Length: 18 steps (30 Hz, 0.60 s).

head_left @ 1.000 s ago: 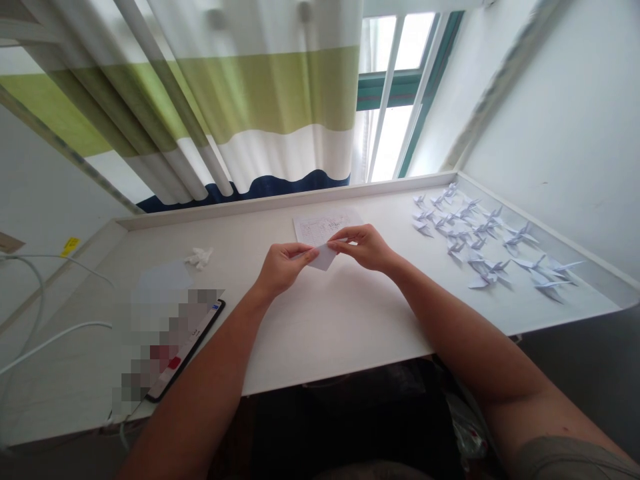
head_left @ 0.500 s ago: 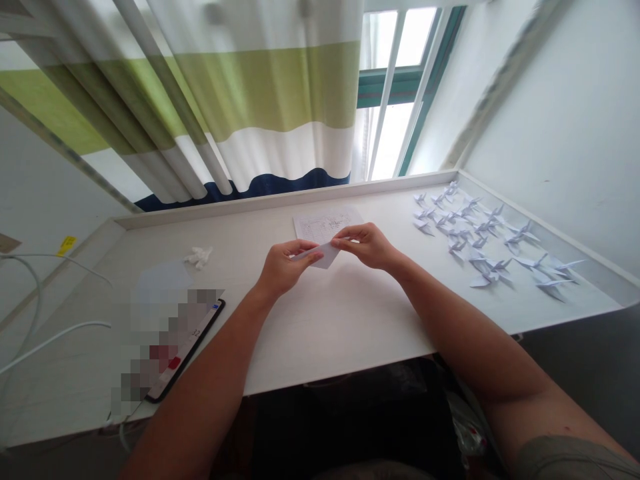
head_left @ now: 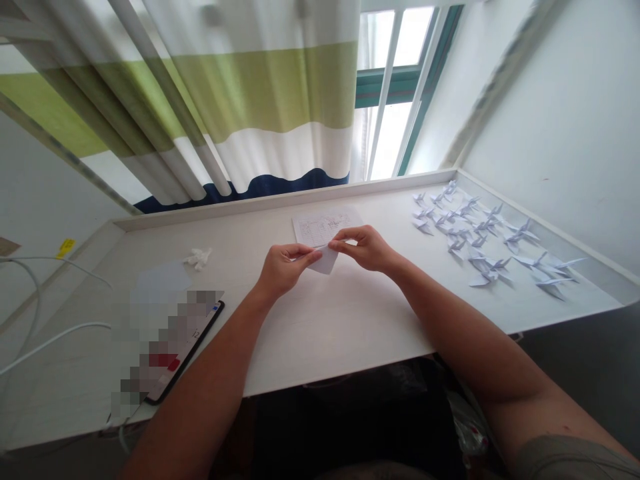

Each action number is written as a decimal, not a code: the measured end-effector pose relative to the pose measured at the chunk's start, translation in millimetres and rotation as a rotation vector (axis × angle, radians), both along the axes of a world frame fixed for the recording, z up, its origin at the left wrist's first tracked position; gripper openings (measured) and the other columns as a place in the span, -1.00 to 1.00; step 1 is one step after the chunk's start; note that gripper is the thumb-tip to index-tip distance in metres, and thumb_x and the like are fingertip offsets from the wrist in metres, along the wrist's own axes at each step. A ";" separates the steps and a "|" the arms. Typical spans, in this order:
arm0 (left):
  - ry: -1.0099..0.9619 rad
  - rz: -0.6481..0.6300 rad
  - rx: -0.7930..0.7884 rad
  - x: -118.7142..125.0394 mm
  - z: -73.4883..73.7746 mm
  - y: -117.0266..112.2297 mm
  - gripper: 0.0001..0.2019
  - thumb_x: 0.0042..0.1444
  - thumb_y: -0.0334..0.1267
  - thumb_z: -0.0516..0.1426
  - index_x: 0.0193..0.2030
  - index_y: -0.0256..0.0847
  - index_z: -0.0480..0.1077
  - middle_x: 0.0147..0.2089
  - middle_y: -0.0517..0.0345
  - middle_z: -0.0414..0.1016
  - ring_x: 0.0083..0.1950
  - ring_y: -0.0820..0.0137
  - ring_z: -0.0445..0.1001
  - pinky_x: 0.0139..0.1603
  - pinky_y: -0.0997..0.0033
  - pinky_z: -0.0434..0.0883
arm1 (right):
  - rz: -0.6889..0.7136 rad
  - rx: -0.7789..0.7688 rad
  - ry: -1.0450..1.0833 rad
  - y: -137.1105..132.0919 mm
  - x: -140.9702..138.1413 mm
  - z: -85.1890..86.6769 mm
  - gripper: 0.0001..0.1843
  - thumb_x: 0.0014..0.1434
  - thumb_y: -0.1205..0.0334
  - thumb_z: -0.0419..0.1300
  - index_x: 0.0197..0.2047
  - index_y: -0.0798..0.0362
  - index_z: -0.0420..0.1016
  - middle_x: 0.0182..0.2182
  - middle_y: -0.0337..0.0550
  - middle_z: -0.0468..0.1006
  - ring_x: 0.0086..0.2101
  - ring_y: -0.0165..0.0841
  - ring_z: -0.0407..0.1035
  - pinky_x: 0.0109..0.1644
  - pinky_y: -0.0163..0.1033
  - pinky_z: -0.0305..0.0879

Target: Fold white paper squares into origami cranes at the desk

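Observation:
A small piece of folded white paper (head_left: 325, 261) is held up between both hands over the middle of the desk. My left hand (head_left: 284, 268) pinches its left side between thumb and fingers. On its upper right, my right hand (head_left: 364, 247) grips the paper with thumb and forefinger. One corner of the paper points down toward me. Just behind the hands lies a flat sheet with printing and handwriting (head_left: 320, 225), partly covered by the fingers. The individual creases are too small to make out.
Many white paper cranes (head_left: 480, 241) stand on the desk's right side. At the left are a crumpled tissue (head_left: 199, 258), a pale sheet (head_left: 165, 280), a partly blurred tablet (head_left: 185, 353) and white cables (head_left: 65, 340). A raised ledge (head_left: 280, 201) runs along the back, below the curtain (head_left: 270, 87).
The paper has tilted, so more of its face and its downward corner shows. My right fingers have shifted slightly left along its edge. Both hands keep their pinch.

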<state>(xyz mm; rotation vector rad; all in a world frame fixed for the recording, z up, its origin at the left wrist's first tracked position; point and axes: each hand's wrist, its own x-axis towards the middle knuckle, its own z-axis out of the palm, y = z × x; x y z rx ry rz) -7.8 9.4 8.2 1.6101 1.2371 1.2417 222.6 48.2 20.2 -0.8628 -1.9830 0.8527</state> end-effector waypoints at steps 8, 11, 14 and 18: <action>0.028 -0.018 0.019 0.6 0.2 -0.7 -0.68 0.03 0.09 0.47 -0.34 -0.13 0.74 -0.33 0.02 0.74 -0.30 0.22 0.65 -0.25 0.29 0.50 | 0.071 -0.009 0.068 1.3 -3.7 -3.4 -0.65 0.28 -0.12 0.37 -0.19 0.01 0.74 -0.26 -0.10 0.73 -0.22 -0.24 0.56 -0.04 -0.12 0.47; 0.041 -0.027 0.034 1.2 1.9 -1.9 -0.68 0.04 0.09 0.46 -0.36 -0.13 0.73 -0.35 0.03 0.73 -0.30 0.22 0.65 -0.24 0.29 0.50 | 0.077 -0.031 0.107 1.9 -6.3 -6.6 -0.65 0.18 -0.10 0.47 -0.15 -0.01 0.76 -0.25 -0.10 0.75 -0.22 -0.23 0.59 -0.02 -0.09 0.51; 0.051 -0.044 0.042 2.0 2.5 -2.4 -0.69 0.05 0.09 0.46 -0.31 -0.12 0.74 -0.31 0.02 0.74 -0.26 0.21 0.67 -0.19 0.28 0.53 | 0.057 -0.033 0.102 1.8 -7.5 -8.1 -0.69 0.18 -0.08 0.47 -0.22 0.00 0.77 -0.30 -0.10 0.75 -0.26 -0.23 0.60 -0.06 -0.10 0.51; 0.050 -0.036 0.059 2.2 0.9 -2.1 -0.68 0.05 0.08 0.46 -0.21 -0.10 0.76 -0.24 0.02 0.77 -0.20 0.19 0.68 -0.14 0.26 0.56 | 0.045 -0.026 0.068 1.0 -8.0 -9.3 -0.72 0.22 -0.05 0.45 -0.23 -0.01 0.78 -0.28 -0.10 0.77 -0.24 -0.23 0.61 -0.07 -0.13 0.50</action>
